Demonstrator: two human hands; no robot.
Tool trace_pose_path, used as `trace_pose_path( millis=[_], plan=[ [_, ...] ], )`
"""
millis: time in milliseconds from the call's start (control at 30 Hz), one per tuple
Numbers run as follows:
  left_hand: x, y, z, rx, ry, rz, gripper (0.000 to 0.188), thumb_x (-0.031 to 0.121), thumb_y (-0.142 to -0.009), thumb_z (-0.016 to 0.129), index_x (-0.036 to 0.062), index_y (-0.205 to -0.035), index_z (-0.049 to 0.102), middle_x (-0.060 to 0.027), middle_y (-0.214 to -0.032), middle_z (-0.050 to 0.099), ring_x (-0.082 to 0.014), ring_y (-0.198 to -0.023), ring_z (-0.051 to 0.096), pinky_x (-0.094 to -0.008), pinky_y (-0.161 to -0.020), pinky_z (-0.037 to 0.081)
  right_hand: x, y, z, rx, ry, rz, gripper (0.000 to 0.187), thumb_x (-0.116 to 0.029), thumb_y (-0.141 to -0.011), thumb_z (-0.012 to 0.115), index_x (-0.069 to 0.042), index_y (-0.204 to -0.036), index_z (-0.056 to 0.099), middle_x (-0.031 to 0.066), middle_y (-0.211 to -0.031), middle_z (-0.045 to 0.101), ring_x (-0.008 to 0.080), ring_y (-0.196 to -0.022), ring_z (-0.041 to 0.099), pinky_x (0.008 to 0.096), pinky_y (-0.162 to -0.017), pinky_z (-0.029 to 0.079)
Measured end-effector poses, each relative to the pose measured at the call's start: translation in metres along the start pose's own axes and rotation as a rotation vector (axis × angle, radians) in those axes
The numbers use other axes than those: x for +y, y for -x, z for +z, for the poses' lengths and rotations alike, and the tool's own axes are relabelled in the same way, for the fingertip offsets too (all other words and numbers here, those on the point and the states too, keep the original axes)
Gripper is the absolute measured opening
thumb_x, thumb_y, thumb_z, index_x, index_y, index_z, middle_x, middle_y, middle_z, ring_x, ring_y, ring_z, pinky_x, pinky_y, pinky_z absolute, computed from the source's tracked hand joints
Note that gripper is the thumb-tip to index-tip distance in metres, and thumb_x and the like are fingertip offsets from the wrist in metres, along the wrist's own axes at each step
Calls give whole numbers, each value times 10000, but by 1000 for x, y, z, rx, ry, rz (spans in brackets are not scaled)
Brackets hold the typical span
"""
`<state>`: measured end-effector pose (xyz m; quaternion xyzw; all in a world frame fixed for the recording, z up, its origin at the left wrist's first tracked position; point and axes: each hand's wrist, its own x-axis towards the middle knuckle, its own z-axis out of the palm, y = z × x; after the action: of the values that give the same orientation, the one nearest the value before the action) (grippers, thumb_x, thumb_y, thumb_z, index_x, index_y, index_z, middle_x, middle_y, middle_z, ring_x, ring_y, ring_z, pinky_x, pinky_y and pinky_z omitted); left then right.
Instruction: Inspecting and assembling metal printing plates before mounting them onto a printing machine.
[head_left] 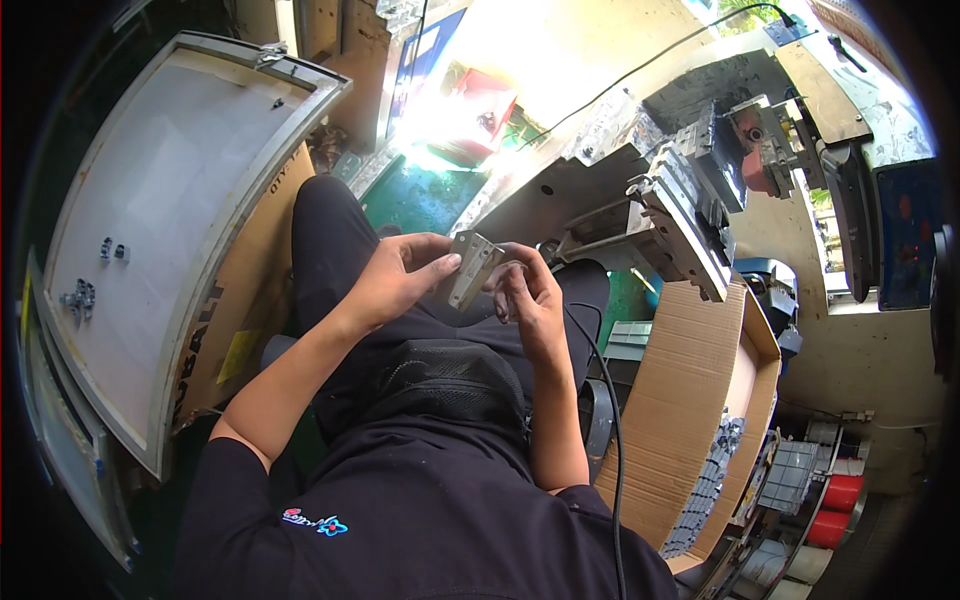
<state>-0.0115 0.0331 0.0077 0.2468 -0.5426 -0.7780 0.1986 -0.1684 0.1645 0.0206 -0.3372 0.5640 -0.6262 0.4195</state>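
Note:
Above my lap, my left hand pinches a small grey metal block between thumb and fingers. The block is held tilted, and small holes show in its face. My right hand is close beside the block's right side, its fingers curled together. A small greyish piece shows at those fingertips; its kind is too unclear to name. Whether the right fingers also touch the block, I cannot tell.
A machine with a metal fixture stands ahead to the right. An open cardboard box holds several small metal parts. At left, a framed white panel carries a few small metal pieces. A black cable hangs beside my right arm.

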Motion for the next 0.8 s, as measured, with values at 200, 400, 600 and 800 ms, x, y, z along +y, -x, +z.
trace_pose_path(
  millis=[200, 400, 600, 800],
  plan=[
    [-3, -4, -2, -15, 23, -33, 293, 167, -899, 663, -25, -1119, 651, -46, -954, 677, -55, -774, 559, -215, -692, 461, -1, 3, 7, -9, 25, 27, 323, -225, -975, 565, 6, -1198, 529, 16, -799, 567, 48, -578, 461, 192, -508, 363],
    [0, -3, -6, -4, 71, -24, 289, 168, -904, 658, -26, -1118, 651, -55, -977, 678, -68, -809, 584, -224, -700, 476, 5, -1, 14, -63, -29, 64, 320, -191, -939, 622, -7, -1187, 539, -13, -817, 553, 32, -595, 448, 185, -512, 347],
    [-5, -8, 1, 47, 118, 87, 259, 147, -915, 650, -17, -1115, 648, -26, -927, 681, -60, -768, 607, -217, -690, 493, 8, 2, 10, 8, -4, 63, 236, -98, -903, 643, -13, -1106, 560, -9, -828, 574, 11, -568, 437, 172, -458, 323],
    [-6, -4, 3, 38, 134, 117, 273, 174, -930, 637, -16, -1126, 642, -15, -940, 678, -47, -813, 591, -215, -707, 468, 21, 6, 17, -74, -120, 156, 261, -259, -997, 513, -15, -1059, 580, 15, -776, 596, 28, -490, 425, 179, -422, 314]
  ],
)
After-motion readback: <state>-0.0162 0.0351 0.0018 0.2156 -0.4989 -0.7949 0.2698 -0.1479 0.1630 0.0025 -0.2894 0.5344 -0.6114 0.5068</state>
